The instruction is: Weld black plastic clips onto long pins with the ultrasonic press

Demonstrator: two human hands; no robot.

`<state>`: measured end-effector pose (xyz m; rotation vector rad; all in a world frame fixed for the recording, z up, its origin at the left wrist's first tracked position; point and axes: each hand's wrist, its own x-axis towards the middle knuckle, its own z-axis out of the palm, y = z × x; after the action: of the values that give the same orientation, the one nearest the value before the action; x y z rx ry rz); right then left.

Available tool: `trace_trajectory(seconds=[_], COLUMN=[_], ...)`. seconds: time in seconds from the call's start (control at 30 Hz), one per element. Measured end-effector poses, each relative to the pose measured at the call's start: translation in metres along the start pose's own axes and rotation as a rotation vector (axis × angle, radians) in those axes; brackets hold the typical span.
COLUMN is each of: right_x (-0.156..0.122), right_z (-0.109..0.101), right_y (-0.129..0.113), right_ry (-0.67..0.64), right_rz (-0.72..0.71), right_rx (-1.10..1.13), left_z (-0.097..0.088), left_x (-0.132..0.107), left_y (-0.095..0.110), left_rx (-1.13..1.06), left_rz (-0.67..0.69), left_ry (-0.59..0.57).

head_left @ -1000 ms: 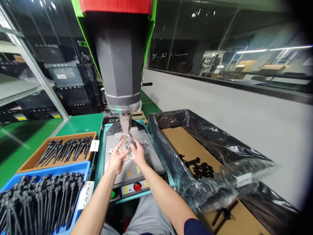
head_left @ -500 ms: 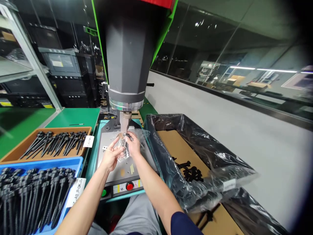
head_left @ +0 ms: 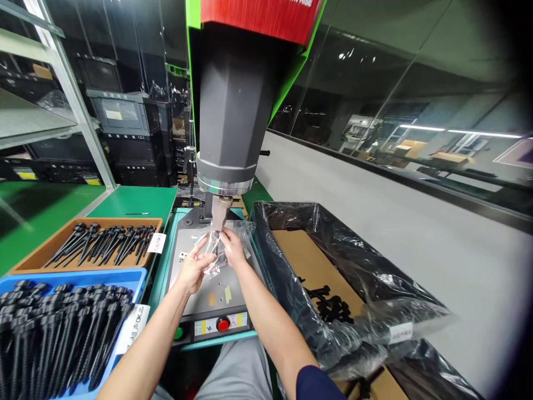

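Observation:
Both my hands work below the tip of a press horn (head_left: 219, 214). My left hand (head_left: 194, 272) pinches crumpled clear plastic film (head_left: 213, 270) between thumb and forefinger. My right hand (head_left: 233, 249), fingers closed, holds a small black part (head_left: 216, 235) directly under the horn tip; the fingers and film partly hide it. Whether the part touches the horn, I cannot tell. Beneath lies the grey metal base plate (head_left: 200, 304) of the machine.
At left, an orange tray (head_left: 25, 266) and a blue tray (head_left: 139, 278) hold many black ribbed stems. A bin lined with black plastic (head_left: 287, 266) stands right, with cardboard and black parts inside. A red button (head_left: 222, 324) and a green button (head_left: 179, 333) sit at the machine's front.
The view has shifted, so the scene sits slightly lower and farther right. My right hand has brought the black part from beside the horn to under its tip. My left hand keeps near the film.

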<state>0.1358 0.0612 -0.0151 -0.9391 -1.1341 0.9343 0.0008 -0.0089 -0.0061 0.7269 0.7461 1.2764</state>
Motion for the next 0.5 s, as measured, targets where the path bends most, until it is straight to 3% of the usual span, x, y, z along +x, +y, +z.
trace_trajectory(seconds=[0.23, 0.5], right_x=[0.005, -0.005], right_z=[0.000, 0.012], right_y=[0.008, -0.001], right_ry=[0.055, 0.167], right_rz=[0.051, 0.017], right_rx=[-0.053, -0.171], left_z=[0.000, 0.007], left_x=[0.000, -0.004], left_y=[-0.002, -0.002], left_rx=[0.018, 0.011], left_rz=[-0.036, -0.032], left_ry=[0.012, 0.002])
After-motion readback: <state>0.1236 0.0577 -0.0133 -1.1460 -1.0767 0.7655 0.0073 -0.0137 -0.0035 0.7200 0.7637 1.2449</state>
